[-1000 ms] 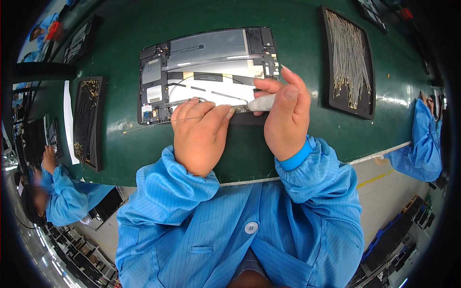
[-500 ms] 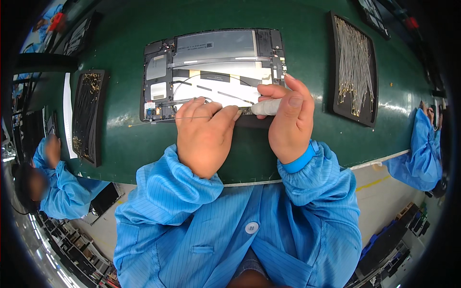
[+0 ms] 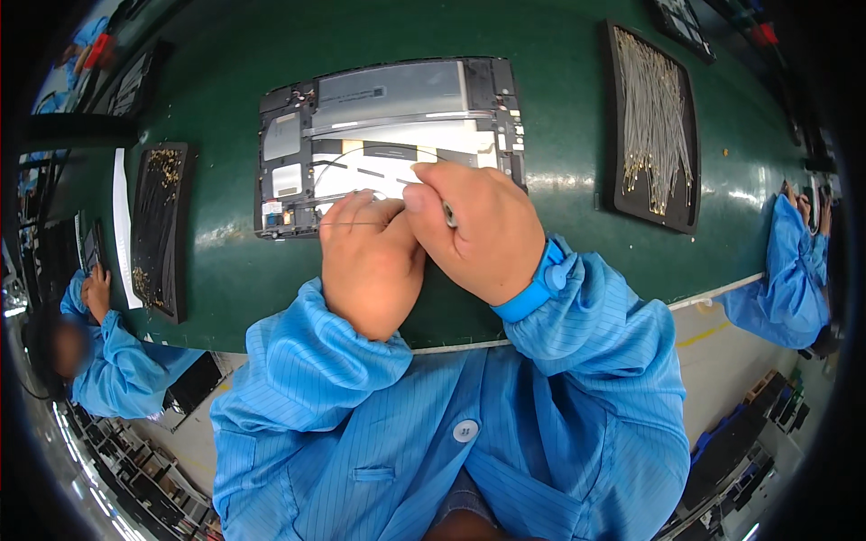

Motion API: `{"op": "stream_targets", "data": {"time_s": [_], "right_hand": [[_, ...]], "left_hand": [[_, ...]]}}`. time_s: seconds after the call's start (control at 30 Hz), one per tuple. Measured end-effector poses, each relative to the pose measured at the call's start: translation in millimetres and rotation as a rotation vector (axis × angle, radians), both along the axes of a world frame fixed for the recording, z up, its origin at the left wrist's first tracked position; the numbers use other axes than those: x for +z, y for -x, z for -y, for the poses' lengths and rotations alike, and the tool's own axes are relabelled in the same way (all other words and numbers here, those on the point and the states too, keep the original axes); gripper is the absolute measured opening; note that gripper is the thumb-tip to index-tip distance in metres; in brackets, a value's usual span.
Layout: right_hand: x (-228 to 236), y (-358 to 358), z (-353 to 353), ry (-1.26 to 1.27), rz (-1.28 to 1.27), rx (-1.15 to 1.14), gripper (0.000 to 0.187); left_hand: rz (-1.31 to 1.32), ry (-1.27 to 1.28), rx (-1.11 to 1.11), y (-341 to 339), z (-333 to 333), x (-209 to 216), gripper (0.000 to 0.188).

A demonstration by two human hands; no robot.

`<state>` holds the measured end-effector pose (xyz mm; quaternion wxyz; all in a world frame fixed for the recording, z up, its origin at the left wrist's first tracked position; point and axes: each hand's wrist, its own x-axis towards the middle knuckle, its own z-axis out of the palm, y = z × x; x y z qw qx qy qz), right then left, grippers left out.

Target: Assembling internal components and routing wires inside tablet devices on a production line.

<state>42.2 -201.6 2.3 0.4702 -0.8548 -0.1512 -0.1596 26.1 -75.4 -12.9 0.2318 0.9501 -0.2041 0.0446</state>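
Note:
An opened tablet-like device (image 3: 388, 144) lies on the green table, its battery, white panel and thin black wires exposed. At its near edge my left hand (image 3: 370, 266) is closed, fingertips over the edge. A thin grey cable (image 3: 298, 224) passes across those fingers and sticks out to the left. My right hand (image 3: 483, 225) is curled palm down against the left one, over the near right part of the device. It grips a white tool, of which only a small pale end (image 3: 449, 215) shows. The hands hide both the tool's tip and the far end of the cable.
To the right stands a black tray (image 3: 694, 171) of grey cables (image 3: 654, 117). A second black tray (image 3: 185, 171) with dark cables is at the left, beside a white strip (image 3: 124, 225). People in blue work at left (image 3: 131, 361) and right (image 3: 780, 270).
My right hand has moved left and rolled palm down, coming against the left hand. The white tool, plainly visible before, is now mostly covered. My left hand keeps its place on the device.

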Motion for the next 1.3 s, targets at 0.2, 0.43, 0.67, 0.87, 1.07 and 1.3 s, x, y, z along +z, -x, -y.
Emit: {"op": "stream_targets", "data": {"time_s": [0.2, 0.43, 0.67, 0.87, 1.07, 1.3], "right_hand": [[-20, -1, 8, -0.242, 0.027, -0.241, 0.022], [-5, 25, 70, -0.855, -0.611, -0.431, 0.041], [-9, 46, 63, -0.337, -0.916, -0.476, 0.048], [-14, 51, 47, 0.068, -0.585, -0.347, 0.040], [-12, 68, 41, -0.110, -0.669, -0.379, 0.038], [-10, 68, 43, -0.424, -0.835, -0.410, 0.039]], "left_hand": [[0.016, -0.042, -0.223, -25, -12, 15, 0.009], [0.018, 0.197, 0.521, -41, -114, 3, 0.033], [-0.268, 0.262, 0.514, -15, -99, 8, 0.039], [-0.408, 0.223, 0.568, -16, -104, 2, 0.042], [-0.551, 0.430, 0.738, -11, -86, 18, 0.043], [-0.487, 0.643, 0.760, -3, -88, 13, 0.038]]}}
